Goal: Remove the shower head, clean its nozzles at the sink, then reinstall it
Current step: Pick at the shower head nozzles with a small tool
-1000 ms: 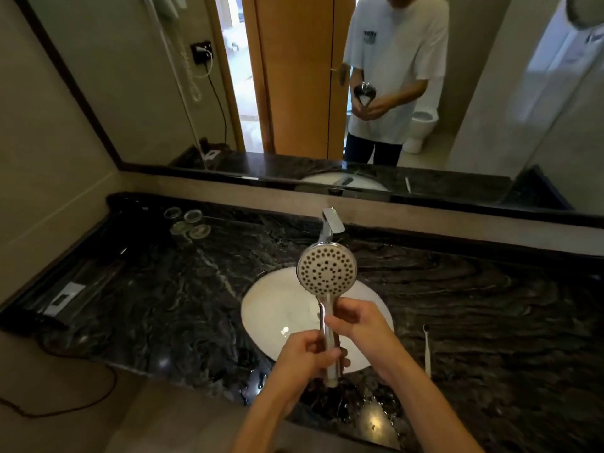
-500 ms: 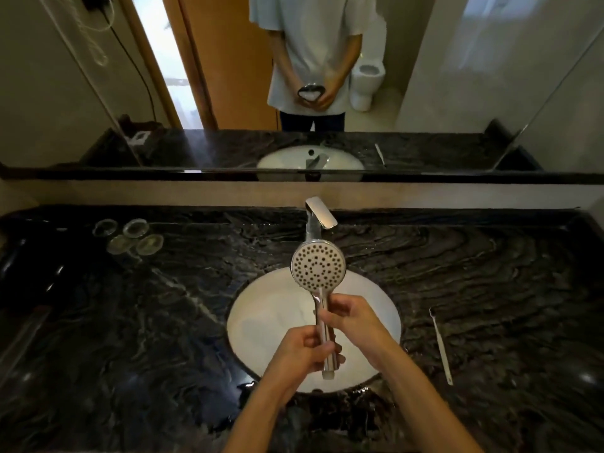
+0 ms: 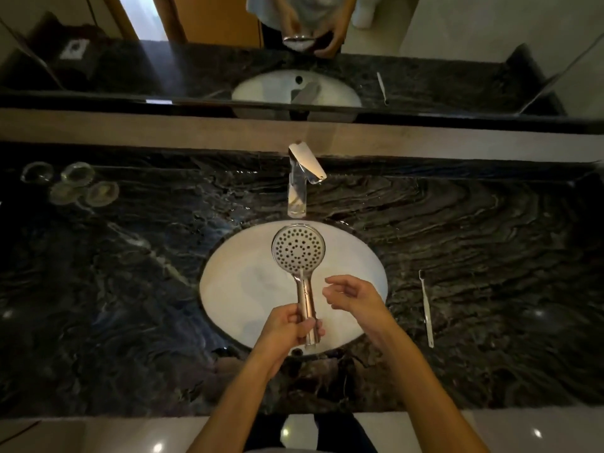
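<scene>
A chrome shower head (image 3: 298,250) with a round, dotted nozzle face points up at me above the white oval sink (image 3: 242,282). My left hand (image 3: 289,328) grips the lower part of its handle. My right hand (image 3: 351,294) hovers just right of the handle, fingers apart and holding nothing. The chrome faucet (image 3: 302,178) stands behind the basin, its spout over the far rim; no water is running.
The basin is set in a dark veined marble counter (image 3: 474,240). A white toothbrush (image 3: 426,307) lies to the right of the basin. Several clear glass coasters (image 3: 70,186) sit at the far left. A mirror (image 3: 294,44) runs along the back.
My right hand has let go of the handle and moved slightly right; only my left hand holds it. My view has tilted further down over the sink.
</scene>
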Motion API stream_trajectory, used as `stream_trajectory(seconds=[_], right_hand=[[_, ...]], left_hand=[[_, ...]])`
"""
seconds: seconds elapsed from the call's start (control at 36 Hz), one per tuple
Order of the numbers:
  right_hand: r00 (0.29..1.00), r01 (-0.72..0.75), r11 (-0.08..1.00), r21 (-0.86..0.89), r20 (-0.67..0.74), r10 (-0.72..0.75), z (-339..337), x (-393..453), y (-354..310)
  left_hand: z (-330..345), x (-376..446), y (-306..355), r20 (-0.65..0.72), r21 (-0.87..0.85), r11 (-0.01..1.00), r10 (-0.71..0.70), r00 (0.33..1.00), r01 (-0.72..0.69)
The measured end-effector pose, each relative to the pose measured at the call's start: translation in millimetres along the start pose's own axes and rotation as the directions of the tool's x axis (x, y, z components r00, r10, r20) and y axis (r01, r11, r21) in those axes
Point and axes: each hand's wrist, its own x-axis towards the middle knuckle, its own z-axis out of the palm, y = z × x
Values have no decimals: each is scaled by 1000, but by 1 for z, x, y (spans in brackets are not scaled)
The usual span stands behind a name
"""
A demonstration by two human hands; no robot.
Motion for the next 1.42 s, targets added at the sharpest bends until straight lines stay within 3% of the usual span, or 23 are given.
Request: stream_trajectory(seconds=[0.17, 0.28, 0.47, 0.56, 0.92, 1.11, 1.22, 1.31, 1.42], right_hand=[[991, -92, 996, 5, -94, 92, -45, 4, 33], [960, -141, 989, 49, -239, 148, -80, 7, 53], [814, -261, 962, -76, -553, 178, -153, 23, 88], [761, -361, 915, -179, -624, 178, -174, 30, 98], [772, -527, 756, -389, -590, 236, -180, 46, 110], [886, -404, 655, -639, -451, 107, -165, 37, 100], [934, -257, 749, -611, -355, 30, -147, 29, 81], [961, -156, 928, -339, -270, 63, -126, 19, 58], [983, -47, 966, -254, -183, 0, -102, 13, 24]], left_hand=[[17, 14, -23, 4, 44, 996, -83, 997, 83], [26, 21, -35, 2, 57, 992, -109, 994, 108], [34, 24, -42, 18, 124, 986, -113, 993, 110], [37, 27, -41, 23, 130, 985, -115, 993, 111], [38, 41, -25, 31, 103, 987, -130, 991, 126], [41, 43, -24, 24, 82, 986, -146, 989, 143], [41, 39, -24, 29, 89, 984, -159, 987, 156], [39, 32, -26, 34, 86, 986, -147, 988, 144], [35, 24, -27, 28, 65, 989, -134, 991, 132]])
